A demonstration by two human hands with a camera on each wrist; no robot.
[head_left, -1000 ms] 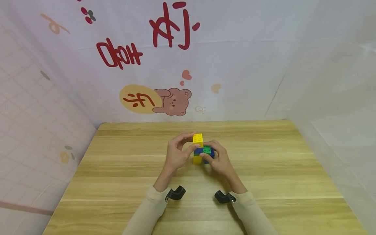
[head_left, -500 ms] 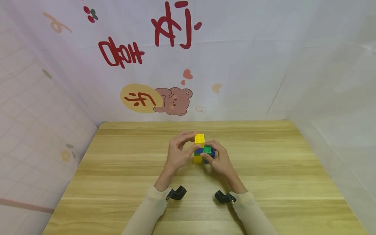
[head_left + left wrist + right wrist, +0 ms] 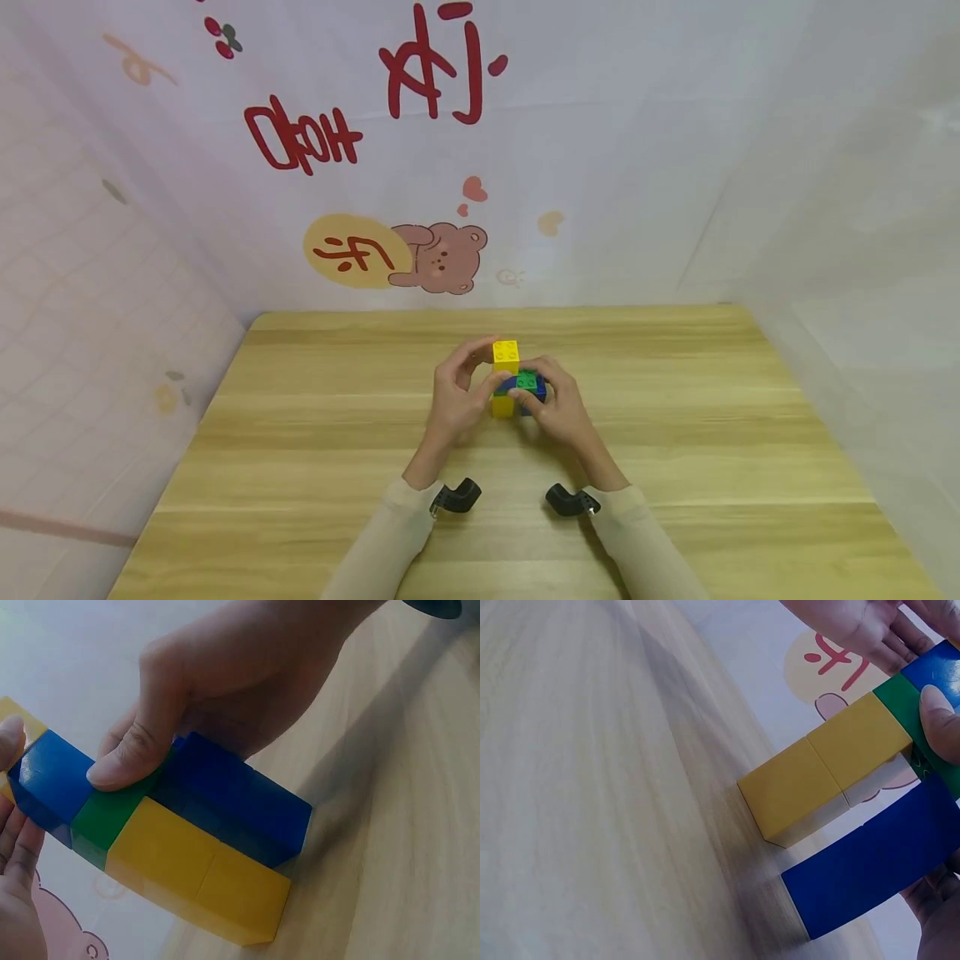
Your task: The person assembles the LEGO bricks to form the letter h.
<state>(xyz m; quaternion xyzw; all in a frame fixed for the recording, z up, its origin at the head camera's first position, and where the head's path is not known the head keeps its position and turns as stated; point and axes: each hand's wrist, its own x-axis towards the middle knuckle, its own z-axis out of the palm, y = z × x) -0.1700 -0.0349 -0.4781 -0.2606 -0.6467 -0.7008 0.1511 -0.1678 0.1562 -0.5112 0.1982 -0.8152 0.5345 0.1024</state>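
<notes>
A toy brick build stands on the table in both wrist views. One leg is of yellow bricks [image 3: 199, 870], the other of blue bricks [image 3: 877, 855], with a gap between them. A green brick [image 3: 112, 817] bridges their tops. Over the yellow leg, a blue brick [image 3: 56, 780] sits on the green one, and a yellow brick [image 3: 506, 353] tops it. My left hand [image 3: 457, 402] pinches this top yellow brick between thumb and fingers. The right hand [image 3: 564, 408] grips the build around the green brick, thumb on its near face; its other fingers are partly hidden behind.
The wooden table [image 3: 315, 467] reaches back to a white printed wall cloth [image 3: 615, 192] with a bear and red characters. White cloth also hangs on the left and right sides. Black wrist mounts [image 3: 457, 496] sit at both cuffs.
My left wrist has shifted slightly to the right, towards the build, while the fingers stay on the top yellow brick. The right hand keeps its grip. The head view has moved a little.
</notes>
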